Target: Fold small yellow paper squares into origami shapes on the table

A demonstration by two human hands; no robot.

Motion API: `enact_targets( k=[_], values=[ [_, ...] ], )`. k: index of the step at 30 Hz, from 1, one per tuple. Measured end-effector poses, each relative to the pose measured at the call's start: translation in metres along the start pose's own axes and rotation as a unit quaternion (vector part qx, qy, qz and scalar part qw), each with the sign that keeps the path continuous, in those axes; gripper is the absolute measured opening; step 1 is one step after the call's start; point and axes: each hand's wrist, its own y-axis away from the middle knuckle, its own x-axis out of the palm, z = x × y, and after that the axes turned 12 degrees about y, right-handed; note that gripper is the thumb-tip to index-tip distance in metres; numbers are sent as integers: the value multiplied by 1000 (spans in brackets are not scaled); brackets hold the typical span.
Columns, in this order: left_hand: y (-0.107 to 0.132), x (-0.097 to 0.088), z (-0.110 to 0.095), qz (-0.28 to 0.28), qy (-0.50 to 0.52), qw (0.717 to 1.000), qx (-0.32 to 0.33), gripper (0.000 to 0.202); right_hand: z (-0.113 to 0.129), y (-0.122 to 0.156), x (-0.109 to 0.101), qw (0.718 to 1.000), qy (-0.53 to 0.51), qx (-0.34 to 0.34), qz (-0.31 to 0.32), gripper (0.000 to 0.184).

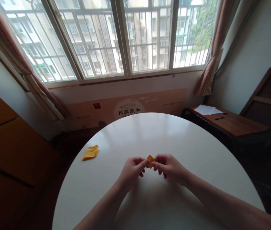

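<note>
A small folded orange paper [150, 159] is held just above the round white table [188, 150], near its middle. My left hand [133, 169] pinches its left side with fingers curled. My right hand [168, 167] pinches its right side in the same way. Both forearms reach in from the bottom of the view. A second piece of orange paper [90, 152], folded flat, lies alone near the table's left edge, well away from both hands.
A dark wooden side table [231, 123] with white sheets [207, 110] and a pen stands at the right. A large barred window [106, 38] with curtains fills the back wall. A wooden cabinet [3, 153] stands at the left.
</note>
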Motion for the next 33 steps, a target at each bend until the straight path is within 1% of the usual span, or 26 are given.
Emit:
enact_targets(
  k=[5, 8, 12, 16, 22, 29, 33],
  values=[
    [0, 0, 4, 43, -31, 998, -17, 39, 1, -2, -2, 999, 5, -9, -42, 33],
    [-1, 0, 7, 53, -48, 997, -16, 41, 1, -2, -2, 999, 4, -8, -49, 31],
    [-2, 1, 10, 38, -40, 998, 5, 41, 2, 0, 0, 999, 12, -9, -32, 28],
    [-2, 0, 8, 38, -6, 999, 17, 38, 4, 2, 2, 999, 25, -12, -16, 28],
    [-1, -1, 4, 6, 19, 999, 32, 35, 3, 0, 2, 999, 27, -15, 8, 27],
    [-5, -2, 9, -4, 13, 1000, 26, 32, -9, -5, 2, 997, 60, -44, -23, 19],
    [-4, -3, 9, -15, -15, 999, 26, 34, -6, -5, -1, 995, 65, -57, -58, 19]
  ],
)
